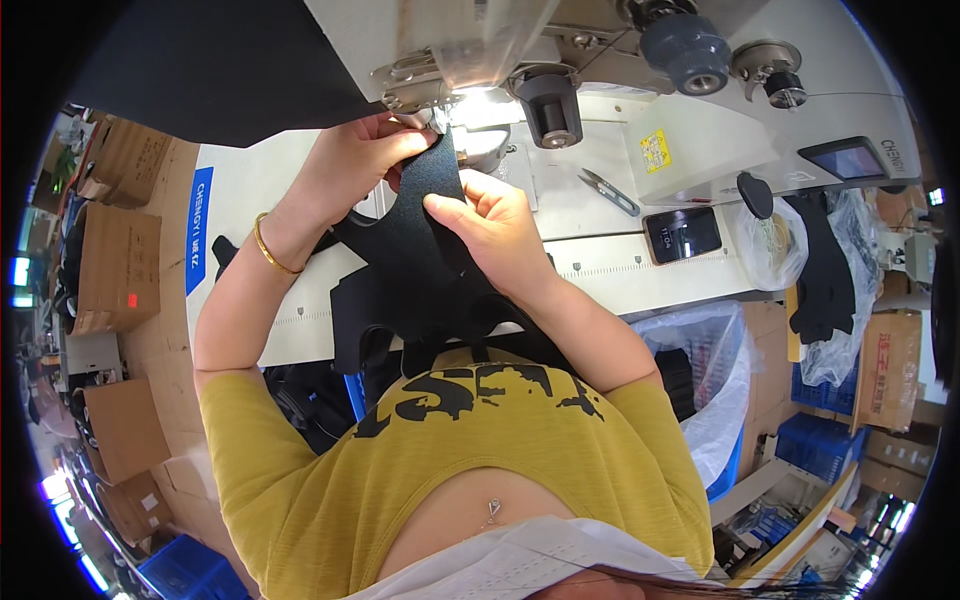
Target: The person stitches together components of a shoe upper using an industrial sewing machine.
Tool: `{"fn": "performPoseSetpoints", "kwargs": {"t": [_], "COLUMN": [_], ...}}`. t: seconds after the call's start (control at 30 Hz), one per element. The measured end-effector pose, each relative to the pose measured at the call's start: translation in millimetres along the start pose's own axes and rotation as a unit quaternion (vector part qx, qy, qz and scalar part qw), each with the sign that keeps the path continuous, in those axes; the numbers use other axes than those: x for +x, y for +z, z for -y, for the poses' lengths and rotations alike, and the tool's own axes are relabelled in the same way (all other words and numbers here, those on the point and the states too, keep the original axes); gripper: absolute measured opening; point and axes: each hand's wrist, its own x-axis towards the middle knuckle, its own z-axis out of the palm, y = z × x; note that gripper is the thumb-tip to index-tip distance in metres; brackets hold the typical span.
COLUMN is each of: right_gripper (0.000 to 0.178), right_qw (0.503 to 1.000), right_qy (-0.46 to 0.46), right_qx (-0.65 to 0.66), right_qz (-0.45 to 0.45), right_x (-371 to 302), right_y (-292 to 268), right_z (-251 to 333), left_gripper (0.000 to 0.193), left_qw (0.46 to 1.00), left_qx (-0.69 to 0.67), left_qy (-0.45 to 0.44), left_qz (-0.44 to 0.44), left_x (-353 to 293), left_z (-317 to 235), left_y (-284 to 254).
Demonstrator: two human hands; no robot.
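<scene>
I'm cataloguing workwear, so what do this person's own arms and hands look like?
Mustard-yellow short sleeves end near the elbows, leaving the forearms bare. The left hand and right hand wear no gloves. A thin, gold-coloured bangle circles the left wrist; none shows on the right.

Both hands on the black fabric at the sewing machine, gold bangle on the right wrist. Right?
Not quite: the gold bangle is on the left wrist, not the right; the head view shows it. The rest stands: left hand and right hand are both on the black fabric at the sewing machine.
</scene>
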Motion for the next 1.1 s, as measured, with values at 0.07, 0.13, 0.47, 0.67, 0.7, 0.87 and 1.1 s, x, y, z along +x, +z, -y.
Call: {"fn": "performPoseSetpoints", "kwargs": {"t": [0.07, 0.13, 0.47, 0.67, 0.7, 0.87, 1.1], "right_gripper": [0.012, 0.012, 0.017, 0.021, 0.021, 0.023, 0.021], "right_qw": [1.0, 1.0, 0.988, 0.981, 0.981, 0.987, 0.99], "right_qy": [0.009, 0.018, 0.031, 0.004, 0.004, -0.014, -0.037], "right_qx": [0.003, 0.005, -0.137, -0.192, -0.193, -0.157, -0.134], "right_qz": [-0.003, -0.006, -0.056, -0.031, -0.032, -0.025, -0.025], "right_x": [-0.3, 0.0, -49.7, -38.8, -35.1, -19.2, -0.4], "right_y": [2.3, 2.0, -7.0, -2.5, -1.2, -2.7, -6.6], "right_z": [2.6, 2.2, 18.3, 24.7, 24.7, 25.1, 19.8], "left_gripper": [0.021, 0.021, 0.029, 0.034, 0.034, 0.041, 0.046], "left_qw": [1.0, 1.0, 0.716, 0.655, 0.655, 0.652, 0.667], "left_qx": [-0.006, 0.019, 0.42, 0.524, 0.524, 0.526, 0.521], "left_qy": [-0.002, 0.001, 0.531, 0.51, 0.51, 0.501, 0.488], "left_qz": [0.004, -0.009, -0.168, -0.189, -0.189, -0.216, -0.213], "left_x": [1.1, 2.4, -71.0, -74.2, -71.7, -58.6, -37.2], "left_z": [-0.7, -0.1, 25.9, 45.6, 44.4, 39.7, 39.7], "left_y": [-0.2, -0.5, 15.9, 36.1, 35.4, 30.6, 17.1]}}
